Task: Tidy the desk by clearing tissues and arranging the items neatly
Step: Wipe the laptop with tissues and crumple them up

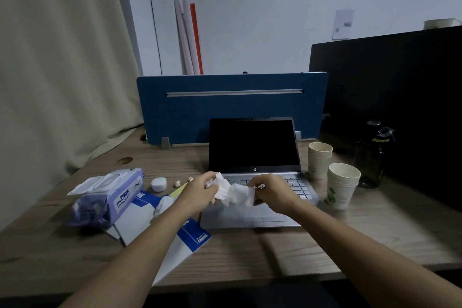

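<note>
Both hands hold one crumpled white tissue [233,192] above the keyboard of the open laptop [255,147]. My left hand [200,192] grips its left end and my right hand [272,194] grips its right end. A second crumpled tissue [163,204] lies on the blue-and-white papers [140,220] left of the laptop, partly hidden by my left forearm. A purple wet-wipes pack [110,195] with its lid flipped open lies on the papers' left side. A small white round case [158,184] and two small earbuds [183,181] sit behind the papers.
Two stacks of paper cups [342,186] stand right of the laptop, with a dark bottle [373,155] behind them. A blue divider panel [232,107] lines the wooden desk's [250,252] back edge, a black partition [400,95] stands at the right, and a curtain [62,70] hangs at the left.
</note>
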Motion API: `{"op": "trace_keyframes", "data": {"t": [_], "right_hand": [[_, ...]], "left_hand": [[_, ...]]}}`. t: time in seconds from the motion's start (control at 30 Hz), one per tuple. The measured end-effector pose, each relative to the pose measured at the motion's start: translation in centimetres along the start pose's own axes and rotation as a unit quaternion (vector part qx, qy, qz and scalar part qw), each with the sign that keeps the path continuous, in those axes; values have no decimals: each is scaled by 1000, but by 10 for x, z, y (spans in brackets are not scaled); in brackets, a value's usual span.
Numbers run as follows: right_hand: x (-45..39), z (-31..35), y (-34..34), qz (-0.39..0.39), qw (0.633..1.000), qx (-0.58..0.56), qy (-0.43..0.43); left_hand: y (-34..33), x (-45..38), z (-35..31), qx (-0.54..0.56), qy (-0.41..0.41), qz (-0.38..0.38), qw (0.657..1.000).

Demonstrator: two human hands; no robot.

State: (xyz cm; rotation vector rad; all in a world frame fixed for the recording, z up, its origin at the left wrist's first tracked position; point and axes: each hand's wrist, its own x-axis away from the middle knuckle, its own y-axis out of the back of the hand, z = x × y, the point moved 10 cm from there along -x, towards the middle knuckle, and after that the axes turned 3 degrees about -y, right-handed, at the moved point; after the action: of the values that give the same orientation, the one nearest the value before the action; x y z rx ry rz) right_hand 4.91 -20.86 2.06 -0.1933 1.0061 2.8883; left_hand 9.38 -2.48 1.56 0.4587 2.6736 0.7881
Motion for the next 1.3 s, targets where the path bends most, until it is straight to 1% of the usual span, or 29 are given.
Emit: {"op": "trace_keyframes", "data": {"t": [0.07,0.17,0.23,0.3,0.37,0.43,0.5,0.6,0.7,0.8,0.9,1.03,1.17,1.23,1.3], "right_hand": [[-1,8,-6,-3,999,48,16],[-1,26,-17,-5,981,173,86],[-1,30,-23,-8,982,164,91],[-2,25,-26,-8,995,75,61],[-3,20,-26,-12,999,-33,29],[-5,15,-28,-7,989,-145,-6],[-6,14,-38,21,969,-243,-38],[-6,22,-51,56,951,-301,-40],[-11,28,-61,58,945,-321,-30],[-18,35,-70,45,956,-288,-13],[-24,42,-79,29,977,-211,14],[-33,56,-107,38,995,-83,41],[-41,68,-148,69,994,56,70],[-42,73,-168,106,989,80,70],[-41,82,-176,113,983,106,100]], "left_hand": [[-5,1,-1,35,7,12,999],[-11,4,-1,49,10,37,998],[-13,8,-1,22,6,53,998],[-14,10,3,0,6,63,998],[-12,12,9,-13,7,60,998],[-9,13,12,-19,5,53,998],[-5,14,15,-22,-2,49,999],[1,15,22,-14,-9,38,999],[16,14,33,2,-3,8,1000],[33,19,49,23,15,-8,1000],[62,28,67,17,35,-47,998],[109,48,91,-11,67,-104,992],[146,74,114,-3,105,-152,983],[159,87,122,-22,118,-169,978],[165,96,126,-33,123,-178,976]]}}
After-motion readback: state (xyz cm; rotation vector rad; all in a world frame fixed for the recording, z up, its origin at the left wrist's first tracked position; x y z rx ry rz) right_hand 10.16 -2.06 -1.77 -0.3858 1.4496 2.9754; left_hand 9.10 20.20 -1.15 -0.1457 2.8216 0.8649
